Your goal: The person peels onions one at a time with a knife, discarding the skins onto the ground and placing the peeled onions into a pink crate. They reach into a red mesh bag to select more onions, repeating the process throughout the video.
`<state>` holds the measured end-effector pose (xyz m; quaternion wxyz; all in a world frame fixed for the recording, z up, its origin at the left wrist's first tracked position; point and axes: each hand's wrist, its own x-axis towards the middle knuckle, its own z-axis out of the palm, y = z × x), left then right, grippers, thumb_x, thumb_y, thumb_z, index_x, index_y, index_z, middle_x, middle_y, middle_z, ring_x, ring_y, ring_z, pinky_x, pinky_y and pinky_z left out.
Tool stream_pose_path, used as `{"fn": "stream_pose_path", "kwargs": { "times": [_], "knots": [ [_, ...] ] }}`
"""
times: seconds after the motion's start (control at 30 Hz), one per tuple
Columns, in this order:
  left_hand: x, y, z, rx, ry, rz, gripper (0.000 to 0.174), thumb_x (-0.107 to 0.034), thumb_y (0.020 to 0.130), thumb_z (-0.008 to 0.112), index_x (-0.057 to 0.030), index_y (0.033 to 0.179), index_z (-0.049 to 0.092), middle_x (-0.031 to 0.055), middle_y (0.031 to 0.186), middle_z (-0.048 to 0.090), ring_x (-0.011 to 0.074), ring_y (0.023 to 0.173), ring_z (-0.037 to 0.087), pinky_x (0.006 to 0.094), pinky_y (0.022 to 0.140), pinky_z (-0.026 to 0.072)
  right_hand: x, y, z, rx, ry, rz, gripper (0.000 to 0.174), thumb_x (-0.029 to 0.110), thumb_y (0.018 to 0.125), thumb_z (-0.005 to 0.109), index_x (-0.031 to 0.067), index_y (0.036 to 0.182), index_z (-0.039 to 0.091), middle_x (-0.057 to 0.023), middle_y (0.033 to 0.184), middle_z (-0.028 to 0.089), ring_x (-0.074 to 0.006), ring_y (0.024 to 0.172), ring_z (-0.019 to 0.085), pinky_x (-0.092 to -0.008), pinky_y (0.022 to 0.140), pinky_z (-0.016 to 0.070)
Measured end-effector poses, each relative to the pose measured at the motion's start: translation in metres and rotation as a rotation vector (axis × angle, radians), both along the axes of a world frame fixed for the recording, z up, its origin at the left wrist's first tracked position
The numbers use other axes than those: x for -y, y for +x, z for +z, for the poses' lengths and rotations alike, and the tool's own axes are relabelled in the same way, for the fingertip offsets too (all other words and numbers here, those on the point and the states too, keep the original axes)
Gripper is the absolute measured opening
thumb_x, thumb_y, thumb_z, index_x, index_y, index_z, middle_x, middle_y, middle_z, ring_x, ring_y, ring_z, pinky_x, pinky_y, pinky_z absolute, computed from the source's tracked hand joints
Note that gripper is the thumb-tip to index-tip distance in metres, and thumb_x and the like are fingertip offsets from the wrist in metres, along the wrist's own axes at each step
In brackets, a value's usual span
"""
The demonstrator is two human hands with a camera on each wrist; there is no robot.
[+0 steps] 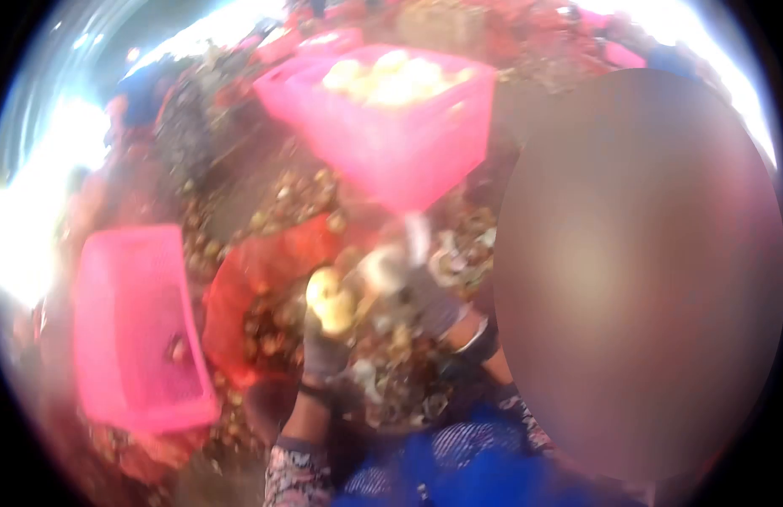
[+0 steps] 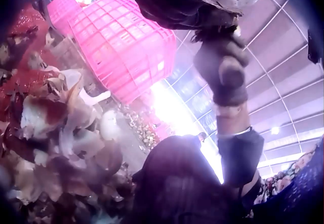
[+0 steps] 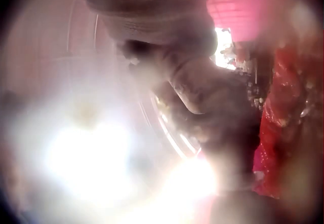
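Observation:
Peeled yellow onions sit in my gloved left hand, whose fingers cup them from below. In the left wrist view this dark-gloved left hand fills the top edge. Close beside it, the grey-gloved right hand has curled fingers at a pale round onion, blurred by motion. The left wrist view shows the right hand as a fist with the thumb folded over. Beneath both hands lies a heap of onion skins.
A pink crate with pale peeled onions stands ahead. Another pink crate is at the left. A red mesh sack with brown onions lies nearer. One large blurred oval hides the right side.

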<state>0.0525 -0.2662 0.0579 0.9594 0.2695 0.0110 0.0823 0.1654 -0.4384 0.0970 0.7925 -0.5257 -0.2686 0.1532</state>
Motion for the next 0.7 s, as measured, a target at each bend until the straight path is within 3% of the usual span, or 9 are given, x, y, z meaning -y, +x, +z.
{"fn": "stream_pose_path", "kwargs": {
  "times": [0.03, 0.1, 0.13, 0.2, 0.33, 0.4, 0.53, 0.57, 0.7],
  "knots": [
    [-0.007, -0.004, -0.002, 0.070, 0.252, 0.122, 0.046, -0.035, 0.102, 0.046, -0.0086, 0.139, 0.043, 0.0081, 0.130, 0.056, 0.0223, 0.116, 0.058, 0.0353, 0.094, 0.0527, 0.010, 0.000, 0.011, -0.331, 0.088, 0.098, 0.035, 0.032, 0.095, 0.060, 0.0065, 0.119, 0.057, -0.0053, 0.084, 0.064, -0.0124, 0.054, 0.058, -0.0242, 0.044, 0.0484],
    [-0.017, -0.008, -0.008, 0.097, 0.475, 0.224, 0.051, -0.042, 0.101, 0.044, -0.0091, 0.140, 0.043, 0.0090, 0.130, 0.056, 0.0239, 0.116, 0.059, 0.0383, 0.095, 0.0525, 0.020, 0.011, 0.018, -0.636, 0.186, 0.064, 0.035, 0.034, 0.096, 0.059, 0.0036, 0.114, 0.060, -0.0063, 0.086, 0.066, -0.0117, 0.056, 0.061, -0.0235, 0.044, 0.0509],
    [-0.020, -0.010, -0.005, 0.121, 0.269, 0.115, 0.056, -0.046, 0.099, 0.047, -0.0081, 0.141, 0.043, 0.0107, 0.135, 0.054, 0.0260, 0.121, 0.055, 0.0395, 0.100, 0.0489, 0.022, 0.018, 0.019, -0.708, 0.197, 0.025, 0.036, 0.035, 0.097, 0.058, 0.0022, 0.111, 0.061, -0.0068, 0.088, 0.067, -0.0114, 0.057, 0.063, -0.0231, 0.045, 0.0521],
    [-0.026, -0.011, 0.004, 0.115, -0.167, -0.082, 0.067, -0.052, 0.094, 0.054, -0.0061, 0.142, 0.044, 0.0142, 0.143, 0.049, 0.0302, 0.130, 0.049, 0.0419, 0.109, 0.0419, 0.013, 0.019, 0.012, -0.453, -0.027, -0.109, 0.037, 0.038, 0.098, 0.055, 0.0038, 0.112, 0.061, -0.0065, 0.086, 0.068, -0.0109, 0.052, 0.061, -0.0223, 0.041, 0.0492],
    [0.000, 0.000, 0.045, 0.108, 0.154, 0.076, 0.062, -0.046, 0.094, 0.059, -0.0066, 0.140, 0.044, 0.0136, 0.140, 0.050, 0.0272, 0.127, 0.050, 0.0465, 0.108, 0.0437, 0.002, -0.003, 0.023, 0.241, -0.387, -0.060, 0.044, 0.044, 0.098, 0.053, 0.0085, 0.124, 0.057, -0.0001, 0.068, 0.063, -0.0081, 0.043, 0.053, -0.0219, 0.035, 0.0396],
    [0.006, 0.005, 0.043, 0.143, 0.353, 0.127, 0.061, -0.041, 0.092, 0.062, -0.0066, 0.139, 0.044, 0.0123, 0.138, 0.051, 0.0252, 0.124, 0.052, 0.0446, 0.106, 0.0454, -0.006, -0.023, 0.017, 0.192, -0.330, 0.116, 0.053, 0.047, 0.099, 0.051, 0.0071, 0.133, 0.053, 0.0019, 0.059, 0.056, -0.0074, 0.041, 0.050, -0.0214, 0.035, 0.0385],
    [0.007, 0.002, 0.039, 0.063, 0.215, -0.014, 0.076, -0.029, 0.083, 0.078, -0.0066, 0.143, 0.038, 0.0111, 0.135, 0.052, 0.0231, 0.120, 0.055, 0.0360, 0.101, 0.0496, -0.011, -0.040, 0.011, -0.178, -0.330, 0.232, 0.065, 0.052, 0.097, 0.052, 0.0051, 0.142, 0.046, 0.0020, 0.059, 0.054, -0.0064, 0.041, 0.047, -0.0202, 0.037, 0.0382],
    [0.004, 0.001, 0.048, 0.015, 0.381, 0.040, 0.088, -0.025, 0.075, 0.085, -0.0061, 0.145, 0.036, 0.0114, 0.136, 0.052, 0.0246, 0.122, 0.054, 0.0373, 0.103, 0.0483, -0.011, -0.042, 0.028, -0.223, -0.248, 0.213, 0.065, 0.050, 0.097, 0.054, 0.0035, 0.142, 0.047, -0.0003, 0.069, 0.059, -0.0055, 0.042, 0.046, -0.0197, 0.037, 0.0383],
    [0.004, 0.003, 0.051, 0.133, 1.028, 0.303, 0.095, -0.016, 0.069, 0.089, -0.0067, 0.146, 0.035, 0.0114, 0.137, 0.051, 0.0240, 0.122, 0.054, 0.0382, 0.104, 0.0475, 0.001, -0.035, 0.041, -0.215, -0.298, 0.191, 0.060, 0.046, 0.098, 0.054, 0.0041, 0.141, 0.049, -0.0028, 0.083, 0.063, -0.0027, 0.046, 0.047, -0.0176, 0.038, 0.0369]
  ]
}}
